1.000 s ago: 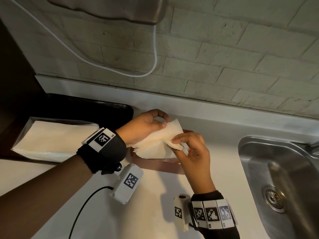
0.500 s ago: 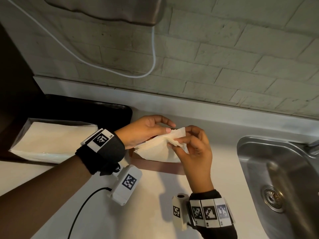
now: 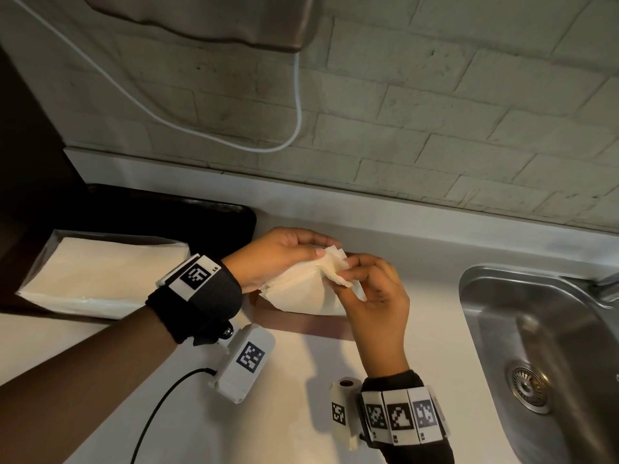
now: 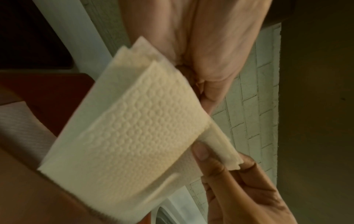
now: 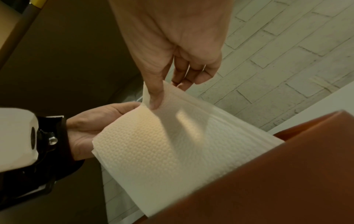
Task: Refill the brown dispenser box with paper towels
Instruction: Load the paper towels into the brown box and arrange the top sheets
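A small stack of white embossed paper towels (image 3: 303, 289) (image 4: 132, 125) (image 5: 168, 141) is held over the brown dispenser box (image 3: 301, 321) (image 5: 268, 174) on the counter. My left hand (image 3: 284, 252) (image 5: 99, 121) grips the stack from the left, thumb on top. My right hand (image 3: 371, 289) (image 4: 229, 174) pinches the stack's right corner between thumb and fingers. The towels' lower edge sits at the box; the box's opening is hidden under them. A larger pack of paper towels (image 3: 100, 276) in clear wrap lies to the left.
A black tray (image 3: 187, 212) lies behind the pack against the wall. A steel sink (image 3: 542, 346) is on the right. A metal fixture (image 3: 207, 18) and a white cable (image 3: 234, 142) hang on the brick wall. A black wire (image 3: 160, 406) trails across the white counter.
The towel stack has tilted down and flattened toward the box. Both hands have come closer together at the stack's upper corner, the right hand shifting its pinch.
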{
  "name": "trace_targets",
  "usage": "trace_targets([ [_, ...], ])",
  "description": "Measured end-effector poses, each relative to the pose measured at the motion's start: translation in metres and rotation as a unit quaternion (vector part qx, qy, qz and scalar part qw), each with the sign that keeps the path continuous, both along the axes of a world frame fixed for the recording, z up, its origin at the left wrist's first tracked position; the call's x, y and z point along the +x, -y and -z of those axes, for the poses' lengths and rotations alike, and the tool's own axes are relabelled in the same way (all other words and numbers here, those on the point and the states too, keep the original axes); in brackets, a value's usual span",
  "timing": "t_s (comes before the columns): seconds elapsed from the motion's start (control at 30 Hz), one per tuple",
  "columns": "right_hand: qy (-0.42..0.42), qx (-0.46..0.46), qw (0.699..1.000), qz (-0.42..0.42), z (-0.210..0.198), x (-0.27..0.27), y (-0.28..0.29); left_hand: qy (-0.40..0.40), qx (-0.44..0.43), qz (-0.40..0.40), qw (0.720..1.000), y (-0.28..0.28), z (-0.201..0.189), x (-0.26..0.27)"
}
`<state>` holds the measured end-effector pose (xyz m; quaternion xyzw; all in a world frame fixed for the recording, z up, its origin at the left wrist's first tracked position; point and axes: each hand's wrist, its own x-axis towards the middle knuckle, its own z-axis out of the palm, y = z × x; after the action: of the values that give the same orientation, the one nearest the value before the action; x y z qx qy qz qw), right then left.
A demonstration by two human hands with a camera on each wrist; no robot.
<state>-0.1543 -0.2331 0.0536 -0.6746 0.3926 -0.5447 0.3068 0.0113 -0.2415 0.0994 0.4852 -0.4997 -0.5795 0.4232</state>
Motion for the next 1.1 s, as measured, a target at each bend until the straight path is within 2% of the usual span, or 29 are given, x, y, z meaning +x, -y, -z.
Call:
trace_targets([
  [0.17,0.029,0.046,0.998,0.012,-0.001,-0.003,0.0,-0.017,0.03,-0.031,0.999,0.001,0.004,0.005],
  [0.4,0.0,0.025,0.999,-0.023,-0.001,-0.004,0.0,-0.039,0.05,-0.018,0.998,-0.001,0.004,0.007],
  [0.6,-0.052,-0.033,0.998,-0.016,-0.003,-0.003,0.002,-0.008,0.039,-0.02,0.999,0.002,0.003,0.004],
  [0.73,-0.067,-0.035,0.997,-0.013,-0.002,-0.004,0.003,-0.009,0.038,-0.036,0.999,0.003,0.004,0.002],
  [0.8,-0.047,0.001,0.999,-0.018,-0.002,-0.004,0.001,-0.017,0.039,-0.043,0.998,0.004,0.005,0.002],
  [0.93,0.069,0.14,0.987,-0.022,-0.007,-0.002,-0.002,-0.024,0.024,-0.048,0.998,0.004,0.004,0.002],
  [1.0,0.086,0.148,0.985,-0.021,-0.009,-0.003,-0.001,-0.015,0.015,-0.038,0.999,0.003,0.003,0.004],
  [1.1,0.056,0.105,0.993,-0.025,-0.012,-0.006,0.001,0.007,0.01,-0.014,1.0,0.001,0.003,0.007],
])
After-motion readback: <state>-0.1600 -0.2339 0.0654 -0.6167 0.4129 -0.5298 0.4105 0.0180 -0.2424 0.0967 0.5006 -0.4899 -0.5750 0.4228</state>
